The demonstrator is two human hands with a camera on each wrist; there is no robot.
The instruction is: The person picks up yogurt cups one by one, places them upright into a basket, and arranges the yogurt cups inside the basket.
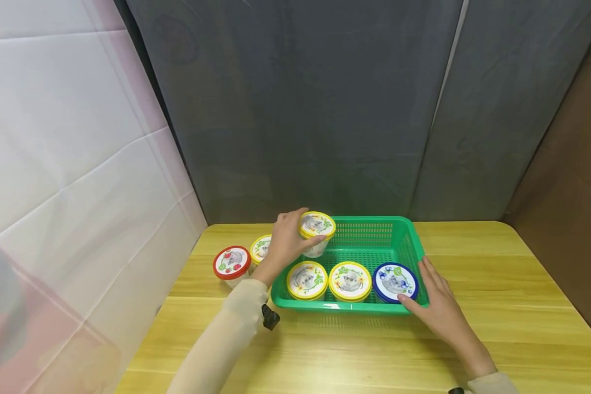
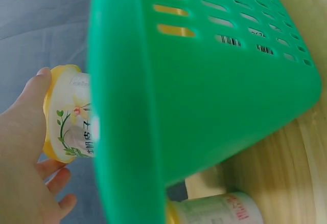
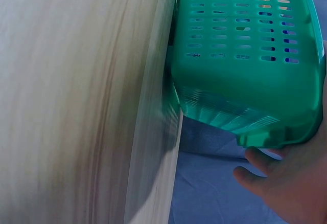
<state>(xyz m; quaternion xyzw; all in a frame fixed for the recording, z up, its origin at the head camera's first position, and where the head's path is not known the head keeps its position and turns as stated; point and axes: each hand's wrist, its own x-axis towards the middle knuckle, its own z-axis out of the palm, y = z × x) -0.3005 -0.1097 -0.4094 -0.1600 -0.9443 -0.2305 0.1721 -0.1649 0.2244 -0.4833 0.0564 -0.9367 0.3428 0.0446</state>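
Near the bench's (image 1: pixel 354 350) far edge, the left hand (image 1: pixel 287 236) grips a tub (image 1: pixel 317 224); the right hand (image 1: pixel 440 307), straight-fingered, touches the basket (image 1: pixel 345 307).

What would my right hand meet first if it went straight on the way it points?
Probably the green basket: your right hand lies at its right-hand end, though exact contact is hard to judge.

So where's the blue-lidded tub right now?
In the head view, the blue-lidded tub sits in the basket at its near right corner, beside a yellow-lidded tub.
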